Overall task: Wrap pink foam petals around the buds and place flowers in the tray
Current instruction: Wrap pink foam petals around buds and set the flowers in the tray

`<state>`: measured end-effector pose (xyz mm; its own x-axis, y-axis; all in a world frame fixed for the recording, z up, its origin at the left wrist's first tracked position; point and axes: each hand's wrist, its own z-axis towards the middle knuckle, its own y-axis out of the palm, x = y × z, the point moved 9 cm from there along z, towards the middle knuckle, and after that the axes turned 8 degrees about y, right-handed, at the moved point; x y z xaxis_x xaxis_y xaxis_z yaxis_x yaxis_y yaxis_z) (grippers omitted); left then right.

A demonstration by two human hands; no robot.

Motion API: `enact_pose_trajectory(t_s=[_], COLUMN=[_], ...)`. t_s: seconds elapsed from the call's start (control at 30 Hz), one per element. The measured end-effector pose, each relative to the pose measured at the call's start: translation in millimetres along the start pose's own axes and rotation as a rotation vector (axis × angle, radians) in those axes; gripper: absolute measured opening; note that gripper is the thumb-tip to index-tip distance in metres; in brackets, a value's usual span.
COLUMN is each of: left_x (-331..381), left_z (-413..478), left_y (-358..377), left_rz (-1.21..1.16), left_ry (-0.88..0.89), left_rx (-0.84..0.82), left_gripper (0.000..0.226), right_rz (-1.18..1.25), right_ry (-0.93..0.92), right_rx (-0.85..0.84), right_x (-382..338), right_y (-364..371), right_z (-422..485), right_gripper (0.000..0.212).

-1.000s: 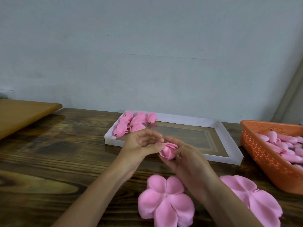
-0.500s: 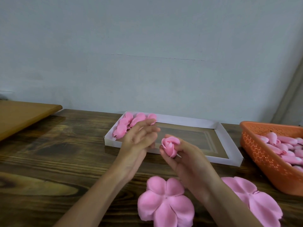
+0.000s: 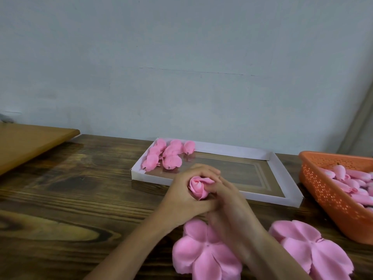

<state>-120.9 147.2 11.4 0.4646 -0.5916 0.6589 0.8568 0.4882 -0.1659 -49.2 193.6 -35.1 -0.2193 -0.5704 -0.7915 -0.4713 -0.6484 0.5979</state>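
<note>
Pink foam flower, a bud with petals folded up around it, sits between my two hands, raised a little above the dark wooden table and just in front of the near edge of the tray. My left hand grips it from the left: the fingers curl over its top and the thumb runs underneath. My right hand closes on it from the right, fingers bent against the petals, though this hand is slightly blurred and I cannot make out each fingertip. The open top of the flower faces up and towards me.

The tray is shallow, with a white rim and a brown floor. In its far left corner lies a cluster of finished flowers, touching one another. The rest of its floor is bare.

On the table below my wrists lies a flat petal cutout, pink, its rounded lobes spread out, partly covered by my right forearm. A second petal cutout lies to its right, near the orange basket. The basket has perforated walls, stands right of the tray and holds a heap of pink buds.

A lighter wooden board juts in from the far left. A pale grey wall fills the background.
</note>
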Motion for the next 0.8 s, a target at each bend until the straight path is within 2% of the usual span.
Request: enact_pose_trajectory(t_s=[0.2, 0.37, 0.47, 0.53, 0.6, 0.67, 0.73, 0.8], left_x=[-0.5, -0.7, -5.4, -5.9, -5.2, -6.2, -13.3, -16.7], left_z=[-1.8, -0.3, -1.7, -2.0, -2.3, -2.9, -4.8, -6.2], left_y=[-3.2, -6.8, -7.9, -10.9, -19.4, -28.7, -31.4, -30.2], left_rz=[-0.042, -0.018, -0.035, -0.033, 0.023, 0.086, 0.110, 0.098], left_ry=[0.011, 0.020, -0.007, -0.035, -0.020, -0.010, -0.037, -0.060], left_rx=[0.083, 0.098, 0.108, 0.144, 0.220, 0.277, 0.278, 0.274], left_gripper=[0.024, 0.026, 0.028, 0.026, 0.027, 0.029, 0.028, 0.033], right_rz=[0.040, -0.073, -0.209, -0.358, -0.605, -0.789, -0.915, -1.075], right_ry=[0.025, 0.055, 0.005, -0.098, -0.325, -0.580, -0.742, -0.840], right_rx=[-0.074, -0.134, -0.151, -0.025, 0.190, 0.320, 0.299, 0.209], right_x=[1.0, -2.9, -10.1, -19.3, -39.2, -58.3, -67.2, -68.3], right_y=[9.0, 19.4, 22.1, 11.6, -2.1, -2.9, 6.9, 23.0], right_z=[-2.6, -6.8, -7.7, -9.7, -19.1, -34.7, -44.9, -51.7], right_gripper=[0.031, 0.032, 0.042, 0.034, 0.031, 0.025, 0.029, 0.037])
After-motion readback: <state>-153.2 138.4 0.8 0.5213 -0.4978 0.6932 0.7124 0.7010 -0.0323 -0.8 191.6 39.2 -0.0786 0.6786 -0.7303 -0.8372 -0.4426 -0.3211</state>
